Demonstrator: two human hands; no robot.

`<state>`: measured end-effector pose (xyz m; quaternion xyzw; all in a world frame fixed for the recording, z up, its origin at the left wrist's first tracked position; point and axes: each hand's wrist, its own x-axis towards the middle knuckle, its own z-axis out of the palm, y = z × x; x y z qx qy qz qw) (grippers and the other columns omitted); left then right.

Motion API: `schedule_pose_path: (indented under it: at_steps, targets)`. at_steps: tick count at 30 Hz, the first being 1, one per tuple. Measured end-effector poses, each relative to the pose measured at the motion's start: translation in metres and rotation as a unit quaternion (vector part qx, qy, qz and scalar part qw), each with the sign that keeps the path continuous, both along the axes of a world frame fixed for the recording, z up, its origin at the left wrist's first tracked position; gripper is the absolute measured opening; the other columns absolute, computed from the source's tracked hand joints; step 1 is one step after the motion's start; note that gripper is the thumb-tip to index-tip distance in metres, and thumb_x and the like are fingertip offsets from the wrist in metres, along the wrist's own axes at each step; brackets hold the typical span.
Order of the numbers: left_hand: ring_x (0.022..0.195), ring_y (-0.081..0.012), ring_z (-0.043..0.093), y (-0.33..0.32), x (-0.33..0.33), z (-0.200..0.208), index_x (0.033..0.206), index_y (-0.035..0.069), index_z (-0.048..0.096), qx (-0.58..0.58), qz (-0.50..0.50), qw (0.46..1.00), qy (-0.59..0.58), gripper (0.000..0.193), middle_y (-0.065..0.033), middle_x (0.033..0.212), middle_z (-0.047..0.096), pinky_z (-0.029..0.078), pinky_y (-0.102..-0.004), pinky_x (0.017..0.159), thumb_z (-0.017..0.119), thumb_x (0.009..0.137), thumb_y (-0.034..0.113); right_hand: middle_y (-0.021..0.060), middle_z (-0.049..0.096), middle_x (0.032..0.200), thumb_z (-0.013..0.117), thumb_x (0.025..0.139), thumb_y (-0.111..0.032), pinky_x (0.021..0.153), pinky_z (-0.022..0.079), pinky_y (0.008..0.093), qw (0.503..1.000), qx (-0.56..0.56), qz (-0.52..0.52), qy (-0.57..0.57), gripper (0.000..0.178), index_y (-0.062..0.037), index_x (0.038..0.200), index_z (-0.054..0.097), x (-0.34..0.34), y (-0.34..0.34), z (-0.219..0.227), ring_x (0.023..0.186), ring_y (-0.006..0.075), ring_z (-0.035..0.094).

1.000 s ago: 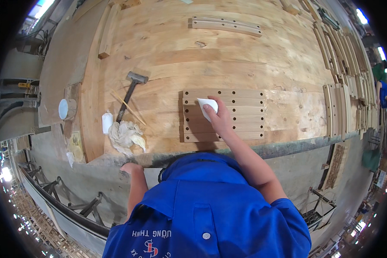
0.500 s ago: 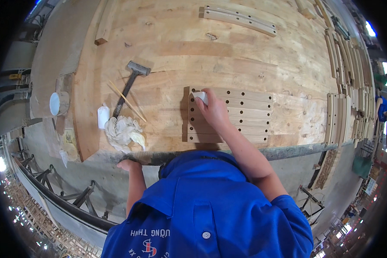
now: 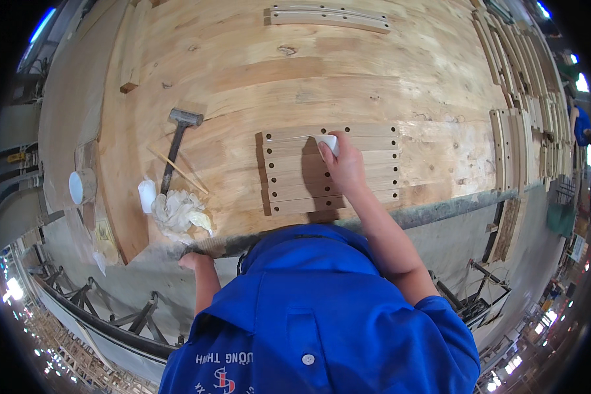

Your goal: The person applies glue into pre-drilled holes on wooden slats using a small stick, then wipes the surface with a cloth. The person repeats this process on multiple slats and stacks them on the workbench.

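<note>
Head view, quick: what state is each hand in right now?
Left hand: at the bench edge; open or closed cannot be told.
Right hand: closed, holding a small white container.

White capitals (image 3: 224,359) and a red-and-white emblem (image 3: 224,379) stand on the blue shirt's chest (image 3: 354,315), bodyward and left of the fingers (image 3: 341,138) of the right hand (image 3: 349,169). Far to their right, a pale board (image 3: 578,247) is too small to read.
</note>
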<state>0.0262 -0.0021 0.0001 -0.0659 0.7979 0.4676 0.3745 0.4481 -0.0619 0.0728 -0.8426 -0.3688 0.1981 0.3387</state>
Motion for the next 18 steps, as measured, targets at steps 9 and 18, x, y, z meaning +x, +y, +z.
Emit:
schedule_pose_path:
  at_steps: [9, 18]
  targets:
    - [0.127, -0.0299, 0.049, 0.000, 0.003, -0.003, 0.136, 0.002, 0.050, -0.020, 0.007, 1.000, 0.015, 0.063, -0.0110, 0.141, 0.050, 0.040, -0.0449, 0.105, 0.025, 0.095, 0.043, 0.0215, 0.068, 0.079, 0.066, 0.091, -0.027, 0.062, 0.052, 0.0450, 0.995, 0.036, -0.093, -0.001, 0.030, -0.0050, 0.110, 0.058, 0.045, -0.042, 0.001, 0.071, 0.0393, 0.067]
    - [0.121, -0.0283, 0.054, 0.007, 0.006, 0.002, 0.131, 0.004, 0.057, -0.027, 0.036, 0.999, 0.022, 0.056, -0.0083, 0.136, 0.056, 0.044, -0.0469, 0.100, 0.027, 0.096, 0.037, 0.0221, 0.068, 0.082, 0.066, 0.091, -0.027, 0.065, 0.052, 0.0456, 0.979, 0.066, -0.183, -0.055, 0.028, -0.0041, 0.106, 0.059, 0.091, -0.075, -0.002, 0.075, 0.0405, 0.067]
